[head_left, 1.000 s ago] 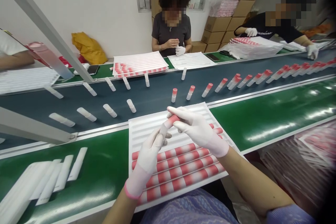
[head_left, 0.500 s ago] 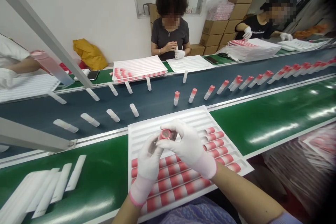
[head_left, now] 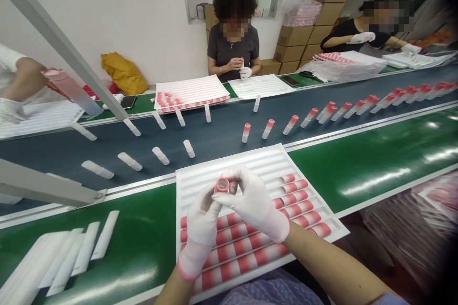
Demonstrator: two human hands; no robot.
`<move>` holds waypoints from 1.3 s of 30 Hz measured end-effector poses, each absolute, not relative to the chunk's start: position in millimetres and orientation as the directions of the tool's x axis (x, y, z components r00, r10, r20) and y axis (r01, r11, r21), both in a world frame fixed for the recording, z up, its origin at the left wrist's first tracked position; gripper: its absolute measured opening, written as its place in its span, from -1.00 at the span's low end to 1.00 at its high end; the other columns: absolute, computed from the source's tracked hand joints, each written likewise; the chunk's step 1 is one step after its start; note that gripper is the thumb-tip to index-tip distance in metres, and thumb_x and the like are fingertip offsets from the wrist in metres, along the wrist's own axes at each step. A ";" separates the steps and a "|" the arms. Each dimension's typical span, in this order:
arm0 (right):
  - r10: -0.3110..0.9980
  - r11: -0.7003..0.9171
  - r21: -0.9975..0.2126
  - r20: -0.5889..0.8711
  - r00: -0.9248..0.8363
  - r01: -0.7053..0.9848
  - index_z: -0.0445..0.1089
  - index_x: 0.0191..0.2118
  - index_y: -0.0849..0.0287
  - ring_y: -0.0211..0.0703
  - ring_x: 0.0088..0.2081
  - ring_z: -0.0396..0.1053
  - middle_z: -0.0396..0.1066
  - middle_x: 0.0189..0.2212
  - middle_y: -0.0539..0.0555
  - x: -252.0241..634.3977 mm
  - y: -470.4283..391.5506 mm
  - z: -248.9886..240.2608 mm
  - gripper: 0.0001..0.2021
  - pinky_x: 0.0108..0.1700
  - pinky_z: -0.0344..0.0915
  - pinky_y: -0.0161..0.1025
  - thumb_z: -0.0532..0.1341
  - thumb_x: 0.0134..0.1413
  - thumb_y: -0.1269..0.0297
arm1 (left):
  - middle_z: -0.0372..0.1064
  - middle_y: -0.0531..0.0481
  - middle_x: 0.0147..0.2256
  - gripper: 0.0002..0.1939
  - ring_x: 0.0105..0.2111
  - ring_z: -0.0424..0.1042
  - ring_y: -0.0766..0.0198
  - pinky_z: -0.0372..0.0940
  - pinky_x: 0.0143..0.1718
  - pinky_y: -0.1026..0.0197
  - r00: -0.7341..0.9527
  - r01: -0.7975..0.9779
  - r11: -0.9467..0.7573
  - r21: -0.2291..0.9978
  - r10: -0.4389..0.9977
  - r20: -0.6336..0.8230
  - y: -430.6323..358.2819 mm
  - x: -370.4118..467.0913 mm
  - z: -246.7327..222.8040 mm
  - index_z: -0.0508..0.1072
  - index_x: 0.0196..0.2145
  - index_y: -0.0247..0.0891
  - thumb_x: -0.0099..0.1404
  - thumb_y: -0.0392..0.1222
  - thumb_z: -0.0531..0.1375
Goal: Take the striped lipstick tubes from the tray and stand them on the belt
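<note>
- Left hand (head_left: 201, 224) curled nearly closed round the tube (head_left: 222, 186), open end facing us!
- Right hand (head_left: 255, 200) pinching by the rim, thumb and fingers just parted.
- Tube's above the tray (head_left: 195, 178), belt (head_left: 222, 126) at twelve o'clock.
- Light, even grip suits this: rim unsquashed, fingertips clear of the opening.

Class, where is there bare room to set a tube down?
The green bench is bare between the white pieces and the tray, and right of the tray. Crowded: the tray's near rows, and the belt's right side, lined with red-topped tubes.
</note>
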State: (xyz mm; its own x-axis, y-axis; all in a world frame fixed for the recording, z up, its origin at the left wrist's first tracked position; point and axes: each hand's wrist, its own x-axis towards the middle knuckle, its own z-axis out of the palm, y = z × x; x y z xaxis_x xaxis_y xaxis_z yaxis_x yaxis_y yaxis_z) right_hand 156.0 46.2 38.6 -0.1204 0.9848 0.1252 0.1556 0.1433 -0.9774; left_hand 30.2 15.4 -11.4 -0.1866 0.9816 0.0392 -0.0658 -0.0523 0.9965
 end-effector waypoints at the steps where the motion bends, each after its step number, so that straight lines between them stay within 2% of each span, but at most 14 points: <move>1: 0.987 0.134 -0.978 0.116 -0.114 0.159 0.38 -0.38 0.07 -0.20 -0.44 0.32 0.40 -0.45 -0.03 155.3 45.6 37.5 -0.77 -0.41 0.37 -0.23 0.41 -0.21 0.30 | 0.58 -0.12 -0.11 -0.66 -0.06 0.55 0.03 0.44 0.01 0.05 -0.186 -0.068 -0.046 0.997 0.982 0.033 15.2 30.5 -11.4 0.55 -0.13 -0.19 0.21 0.04 0.31; 7: 0.975 0.202 -0.951 0.172 -0.144 0.235 0.40 -0.36 0.09 -0.21 -0.44 0.31 0.36 -0.46 -0.03 152.9 44.5 30.2 -0.84 -0.37 0.35 -0.23 0.36 -0.12 0.33 | 0.55 -0.13 -0.08 -0.68 -0.04 0.52 0.01 0.43 0.01 0.02 -0.158 -0.040 -0.030 0.999 0.987 0.024 21.9 32.1 -17.7 0.49 -0.14 -0.19 0.19 -0.03 0.33; 10: 0.967 0.241 -0.953 0.220 -0.129 0.183 0.36 -0.28 0.10 -0.19 -0.39 0.40 0.41 -0.40 -0.02 156.0 78.3 24.3 -0.82 -0.31 0.38 -0.22 0.33 -0.04 0.28 | 0.35 -0.19 0.19 -0.40 0.21 0.33 -0.04 0.26 0.22 -0.06 -0.137 0.111 -0.051 0.992 0.988 0.066 45.8 20.6 -25.6 0.34 0.14 -0.16 0.15 -0.10 0.35; 13: 0.956 0.294 -0.937 0.292 -0.039 0.186 0.25 -0.16 0.10 -0.20 -0.33 0.48 0.46 -0.32 -0.01 161.5 143.5 10.3 -0.80 -0.17 0.42 -0.21 0.22 0.11 0.23 | 0.05 -0.22 0.36 -0.13 0.37 0.04 -0.09 0.04 0.34 -0.10 -0.260 0.302 -0.049 0.952 0.957 0.131 89.2 0.0 -32.1 0.13 0.31 -0.15 0.11 -0.12 0.37; 17: 0.975 0.194 -0.897 0.221 0.021 0.396 0.26 -0.17 0.16 -0.20 -0.37 0.47 0.46 -0.39 0.01 165.3 224.6 -18.7 -0.83 -0.16 0.43 -0.20 0.17 0.10 0.29 | -0.02 -0.34 0.38 -0.11 0.34 0.09 -0.13 0.08 0.31 -0.11 -0.412 0.426 0.145 0.893 0.910 0.049 152.6 -16.7 -37.6 0.03 0.36 -0.25 0.17 -0.11 0.32; 20: 0.984 0.136 -0.851 0.173 0.027 0.507 0.30 -0.08 0.21 -0.18 -0.35 0.46 0.49 -0.30 0.08 172.1 246.4 -33.7 -0.74 -0.16 0.43 -0.17 0.18 0.09 0.29 | 0.18 -0.37 0.27 -0.26 0.27 0.21 -0.18 0.12 0.25 -0.17 -0.434 0.447 0.218 0.868 0.901 -0.003 182.1 -15.4 -41.1 0.20 0.25 -0.27 0.15 -0.17 0.32; 23: 0.984 0.125 -0.762 0.177 0.019 0.635 0.21 0.17 0.23 -0.13 -0.24 0.46 0.44 -0.02 0.22 203.1 228.9 -34.1 -0.48 -0.08 0.42 -0.12 0.23 0.10 0.22 | 0.50 -0.28 -0.08 -0.66 0.05 0.43 -0.15 0.24 0.12 -0.18 -0.404 0.442 0.245 0.863 0.913 -0.052 185.7 -12.9 -39.6 0.43 -0.03 -0.26 0.22 -0.18 0.23; 26: 0.977 0.182 -0.623 0.205 -0.065 0.761 0.23 0.22 0.20 0.04 0.02 0.38 0.33 0.15 0.28 261.2 178.7 -25.6 -0.51 0.07 0.32 -0.01 0.16 0.19 0.26 | 0.54 -0.15 -0.18 -0.74 0.00 0.46 -0.02 0.25 0.12 -0.06 -0.337 0.441 0.193 0.876 0.941 -0.037 162.1 -16.2 -30.9 0.46 -0.08 -0.21 0.33 -0.11 0.13; 28: 0.973 0.214 -0.520 0.190 -0.132 0.827 0.39 0.06 0.22 0.23 0.17 0.23 0.33 0.17 0.30 302.7 136.9 -21.7 -0.66 0.13 0.23 0.12 0.15 0.17 0.33 | 0.52 -0.10 -0.07 -0.65 0.05 0.44 0.04 0.21 0.16 -0.01 -0.274 0.413 0.120 0.903 0.962 -0.002 136.5 -20.3 -24.3 0.42 0.05 -0.15 0.37 -0.04 0.09; 30: 0.970 0.241 -0.452 0.143 -0.197 0.859 0.46 -0.14 0.18 0.30 0.17 0.20 0.40 0.10 0.27 336.7 99.7 -22.7 -0.81 0.09 0.24 0.17 0.15 0.16 0.35 | 0.50 -0.10 -0.03 -0.55 0.05 0.44 0.06 0.22 0.17 -0.01 -0.192 0.338 0.050 0.940 0.981 0.017 109.5 -22.5 -19.9 0.35 0.17 -0.14 0.39 0.01 0.07; 32: 0.954 0.299 -0.393 0.103 -0.281 0.870 0.47 -0.22 0.14 0.25 0.15 0.23 0.46 0.03 0.21 359.2 75.3 -28.4 -0.84 0.08 0.27 0.14 0.14 0.18 0.36 | 0.50 -0.12 -0.05 -0.51 0.03 0.46 0.04 0.27 0.14 -0.03 -0.121 0.226 0.028 0.974 0.993 0.000 86.3 -20.2 -18.2 0.33 0.18 -0.18 0.38 0.05 0.08; 34: 0.947 0.321 -0.358 0.094 -0.309 0.877 0.46 -0.16 0.11 0.16 0.17 0.24 0.47 -0.01 0.17 369.7 65.3 -35.6 -0.80 0.11 0.29 0.08 0.13 0.17 0.42 | 0.49 -0.15 -0.07 -0.51 0.00 0.48 0.02 0.32 0.11 -0.05 -0.087 0.086 0.062 0.994 0.995 -0.054 69.9 -13.3 -18.5 0.39 0.11 -0.24 0.34 0.09 0.14; 36: 0.959 0.284 -0.386 0.098 -0.267 0.878 0.46 -0.13 0.11 0.09 0.19 0.25 0.44 -0.01 0.18 368.7 65.3 -40.1 -0.75 0.11 0.32 0.00 0.14 0.11 0.47 | 0.48 -0.18 -0.05 -0.52 0.01 0.47 0.00 0.35 0.10 -0.06 -0.045 -0.062 0.114 0.992 0.992 -0.117 60.0 -4.2 -20.4 0.43 0.02 -0.29 0.28 0.08 0.23; 39: 0.960 0.274 -0.528 0.100 -0.261 0.804 0.48 -0.19 0.11 0.08 0.17 0.29 0.45 -0.08 0.18 347.4 69.5 -34.2 -0.83 0.09 0.36 -0.03 0.19 0.10 0.41 | 0.46 -0.18 -0.09 -0.50 -0.02 0.46 0.03 0.38 0.09 -0.07 0.022 -0.212 0.153 0.965 0.988 -0.151 51.1 8.3 -24.6 0.44 -0.01 -0.31 0.22 0.07 0.31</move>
